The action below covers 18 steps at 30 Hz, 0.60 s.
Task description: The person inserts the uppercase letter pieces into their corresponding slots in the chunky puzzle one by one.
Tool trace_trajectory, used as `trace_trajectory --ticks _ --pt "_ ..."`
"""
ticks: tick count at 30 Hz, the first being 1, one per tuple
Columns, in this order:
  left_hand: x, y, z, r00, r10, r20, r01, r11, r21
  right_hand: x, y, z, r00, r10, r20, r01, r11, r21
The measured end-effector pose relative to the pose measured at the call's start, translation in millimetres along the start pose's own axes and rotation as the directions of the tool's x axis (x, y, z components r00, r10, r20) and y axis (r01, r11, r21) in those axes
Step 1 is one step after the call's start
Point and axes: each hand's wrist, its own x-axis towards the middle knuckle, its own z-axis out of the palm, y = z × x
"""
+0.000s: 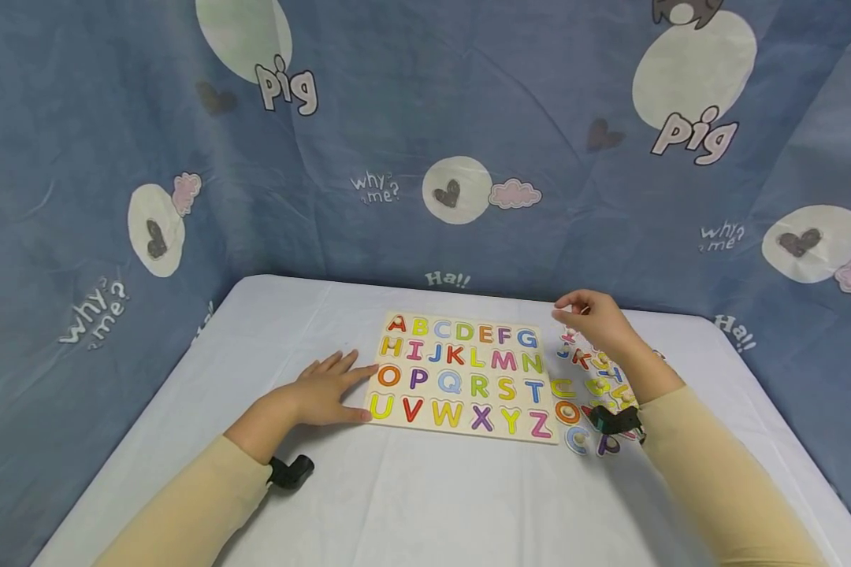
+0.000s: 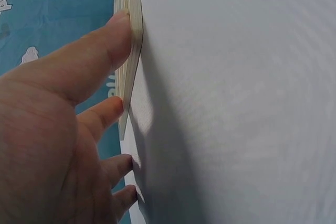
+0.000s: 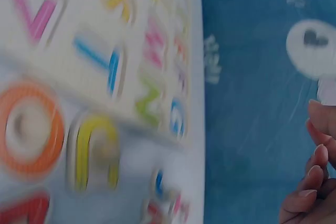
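Note:
A wooden alphabet board point(image 1: 425, 390) with coloured letters lies flat, its A at the far left corner. My left hand point(image 1: 329, 391) rests at its left edge, fingers spread; in the left wrist view the thumb point(image 2: 121, 38) and index finger touch the board's edge point(image 2: 135, 3). My right hand point(image 1: 599, 319) is raised beyond the board's far right corner, fingers loosely bent. In the right wrist view nothing shows between the fingertips point(image 3: 315, 109). Loose letters lie below it, among them an orange O point(image 1: 567, 412), a yellow C point(image 3: 84, 150) and a red K point(image 1: 581, 359).
The loose letter pile continues under the right forearm, partly hidden, with a blue C point(image 1: 576, 440) and a purple P point(image 1: 607, 446) nearest. A white cloth point(image 1: 425, 504) covers the table. A blue printed curtain point(image 1: 369, 236) rises behind its far edge. Each wrist wears a black strap point(image 1: 291, 472).

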Motion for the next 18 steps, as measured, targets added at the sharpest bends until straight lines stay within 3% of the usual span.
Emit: trace_trajectory --ticks 7,18 --pt "-1.5 0.2 1.1 1.000 -0.011 -0.010 0.011 1.000 0.004 3 29 -14 0.999 0.053 -0.006 -0.053 0.998 -0.029" --pt "-2.3 3.0 0.6 1.000 -0.031 -0.006 0.030 0.999 -0.014 19 61 -11 0.991 0.135 0.003 -0.134 0.987 -0.092"
